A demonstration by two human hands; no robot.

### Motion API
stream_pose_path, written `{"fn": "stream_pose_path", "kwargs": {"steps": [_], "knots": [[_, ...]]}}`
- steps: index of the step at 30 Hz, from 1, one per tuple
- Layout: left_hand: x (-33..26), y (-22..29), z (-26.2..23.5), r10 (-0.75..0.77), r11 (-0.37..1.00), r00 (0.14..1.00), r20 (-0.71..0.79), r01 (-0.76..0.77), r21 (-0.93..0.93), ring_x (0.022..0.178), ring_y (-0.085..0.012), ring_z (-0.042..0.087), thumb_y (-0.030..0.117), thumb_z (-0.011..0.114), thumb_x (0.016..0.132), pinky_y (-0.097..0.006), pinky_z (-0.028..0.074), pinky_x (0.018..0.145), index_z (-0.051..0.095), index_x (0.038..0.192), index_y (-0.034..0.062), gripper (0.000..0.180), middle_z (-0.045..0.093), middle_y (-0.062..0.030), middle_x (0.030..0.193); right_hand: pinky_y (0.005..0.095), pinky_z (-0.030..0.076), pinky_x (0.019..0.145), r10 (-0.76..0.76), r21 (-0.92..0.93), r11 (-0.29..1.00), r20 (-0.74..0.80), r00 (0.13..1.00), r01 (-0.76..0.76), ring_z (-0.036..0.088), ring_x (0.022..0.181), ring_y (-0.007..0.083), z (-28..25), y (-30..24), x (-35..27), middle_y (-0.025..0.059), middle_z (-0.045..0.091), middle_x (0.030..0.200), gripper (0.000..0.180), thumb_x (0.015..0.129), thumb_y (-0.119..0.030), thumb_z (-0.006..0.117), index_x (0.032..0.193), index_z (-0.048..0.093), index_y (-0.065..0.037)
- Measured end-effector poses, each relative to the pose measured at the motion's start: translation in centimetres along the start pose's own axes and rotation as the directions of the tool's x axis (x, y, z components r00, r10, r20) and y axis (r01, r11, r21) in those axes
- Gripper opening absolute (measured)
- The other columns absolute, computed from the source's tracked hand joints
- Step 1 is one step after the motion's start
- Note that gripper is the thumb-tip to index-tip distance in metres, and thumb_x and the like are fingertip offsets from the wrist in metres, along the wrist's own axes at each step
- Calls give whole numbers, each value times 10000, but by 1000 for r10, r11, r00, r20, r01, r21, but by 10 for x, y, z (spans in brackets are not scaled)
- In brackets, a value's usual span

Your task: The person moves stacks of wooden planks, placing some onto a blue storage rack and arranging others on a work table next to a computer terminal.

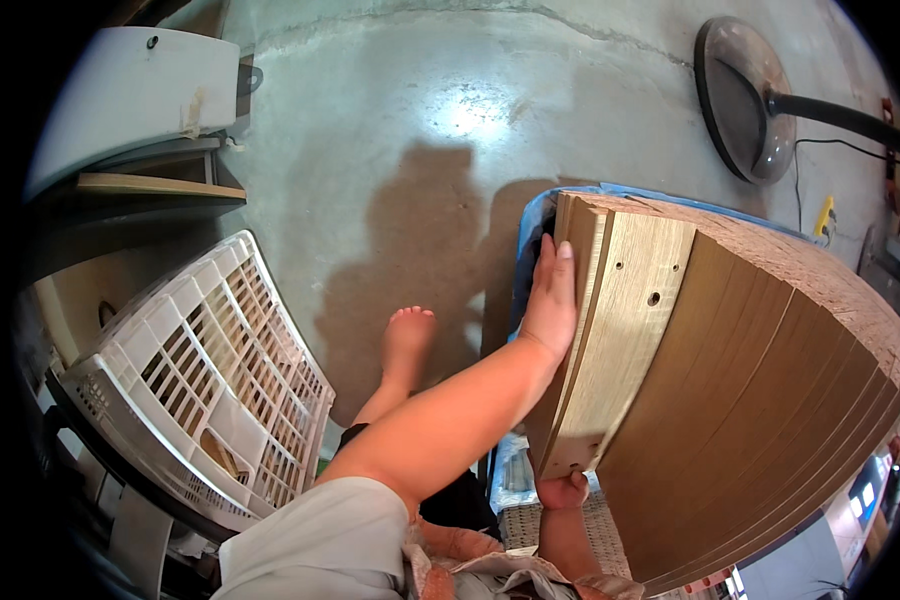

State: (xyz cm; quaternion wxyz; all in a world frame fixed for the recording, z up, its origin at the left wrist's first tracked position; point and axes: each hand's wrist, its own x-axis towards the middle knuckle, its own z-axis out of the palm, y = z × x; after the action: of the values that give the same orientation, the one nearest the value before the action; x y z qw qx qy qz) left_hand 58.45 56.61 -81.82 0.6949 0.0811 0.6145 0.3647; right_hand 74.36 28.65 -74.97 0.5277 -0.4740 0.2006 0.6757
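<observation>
A light wooden panel (625,330) with small drilled holes stands on edge at the front of a stack of darker brown panels (760,400). My left hand (550,300) lies along the panel's left edge, its fingers curled around the far side. My right hand (563,490) grips the panel's lower near corner from underneath; only its knuckles show. The stack rests on a blue cart (530,225), mostly hidden behind the panels.
A white slatted plastic crate (210,380) sits tilted at the left. My bare foot (408,340) stands on the grey concrete floor (420,130). A round metal stand base (745,95) with a black pole is at the top right. A white appliance (130,95) and shelves are at the upper left.
</observation>
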Motion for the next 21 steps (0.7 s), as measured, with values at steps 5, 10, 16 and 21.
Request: {"fn": "stream_pose_path", "kwargs": {"steps": [5,10,16,21], "knots": [[7,-18,6,30,988,999,-22,-26,151,1374,-343,136,617,239,906,-379,101,1120,81,1433,-12,835,157,-230,1472,454,238,1092,34,-16,999,-11,999,-34,357,1292,274,5,-1,0,59,409,1387,738,680,-88,667,1359,380,-124],[-2,9,-3,-40,993,993,109,28,111,1392,-322,60,635,224,899,-376,73,1125,7,1436,0,860,69,-218,1494,498,267,1073,39,-49,998,-50,998,-41,386,1272,294,10,0,2,78,439,1360,737,662,-63,674,1342,395,-112],[3,8,-14,-59,997,963,262,45,60,1403,-274,-57,640,238,899,-358,35,1126,-49,1435,12,873,-42,-180,1512,497,259,1080,56,-19,998,-64,996,-57,386,1273,292,22,-1,2,86,441,1357,732,659,-36,651,1341,394,-100],[1,17,-23,-124,992,958,257,120,32,1408,-254,-9,591,270,923,-345,55,1126,56,1438,-4,816,18,-163,1517,460,264,1080,82,-31,996,-72,994,-84,388,1273,281,23,-8,1,91,447,1349,695,671,7,599,1331,408,-96]]}}
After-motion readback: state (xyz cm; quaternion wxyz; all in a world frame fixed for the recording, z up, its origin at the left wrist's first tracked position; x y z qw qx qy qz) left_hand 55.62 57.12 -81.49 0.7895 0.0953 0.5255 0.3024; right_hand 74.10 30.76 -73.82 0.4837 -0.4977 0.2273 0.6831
